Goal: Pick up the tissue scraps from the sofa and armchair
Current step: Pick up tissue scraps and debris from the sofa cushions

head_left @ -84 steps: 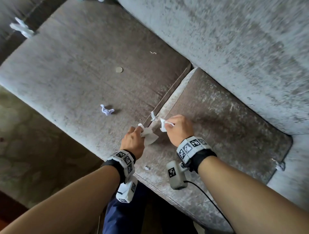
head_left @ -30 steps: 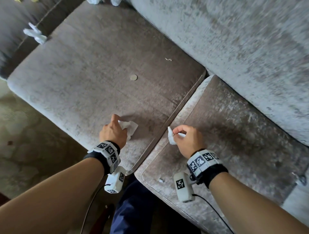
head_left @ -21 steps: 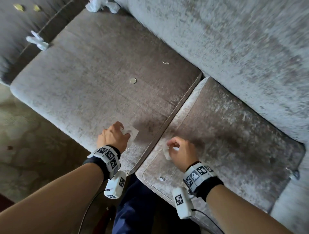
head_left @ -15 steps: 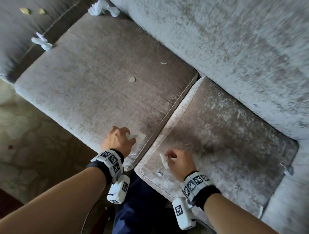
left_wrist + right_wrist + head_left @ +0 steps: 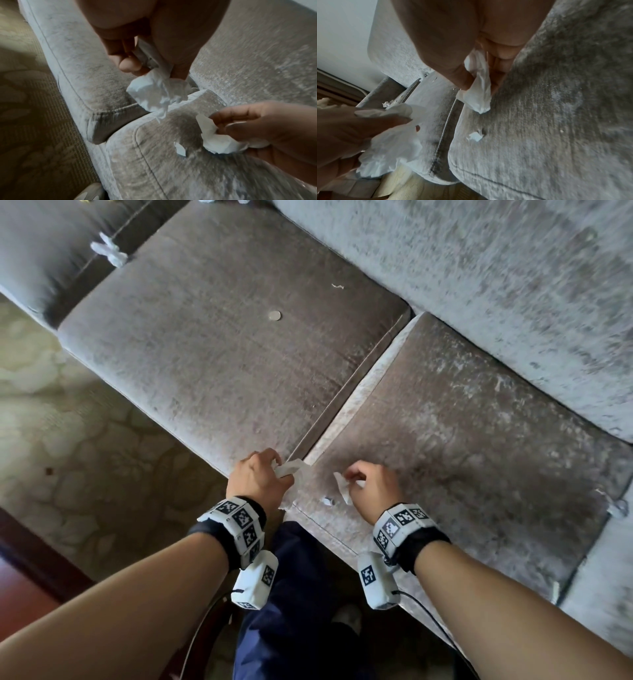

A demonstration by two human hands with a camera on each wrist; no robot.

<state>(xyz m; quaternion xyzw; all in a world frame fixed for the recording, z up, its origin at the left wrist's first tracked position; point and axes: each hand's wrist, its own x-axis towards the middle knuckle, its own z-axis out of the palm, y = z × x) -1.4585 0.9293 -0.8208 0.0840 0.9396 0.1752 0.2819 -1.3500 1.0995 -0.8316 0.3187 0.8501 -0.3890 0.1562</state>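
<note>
My left hand holds a crumpled bunch of white tissue over the seam between the two grey sofa cushions. My right hand pinches another white tissue piece just above the right cushion. A small white scrap lies on the right cushion's front corner, between the two hands, also in the left wrist view as the scrap and in the right wrist view as the scrap. More tissue scraps lie at the far left by the armrest.
A coin-like round disc and a thin white shred lie on the left cushion. Another scrap sits in the gap at the right armrest. A patterned carpet lies below the sofa's front edge.
Both hands have drawn back towards the front edge of the sofa, each keeping its tissue. The right hand has come down close beside the small scrap on the right cushion.
</note>
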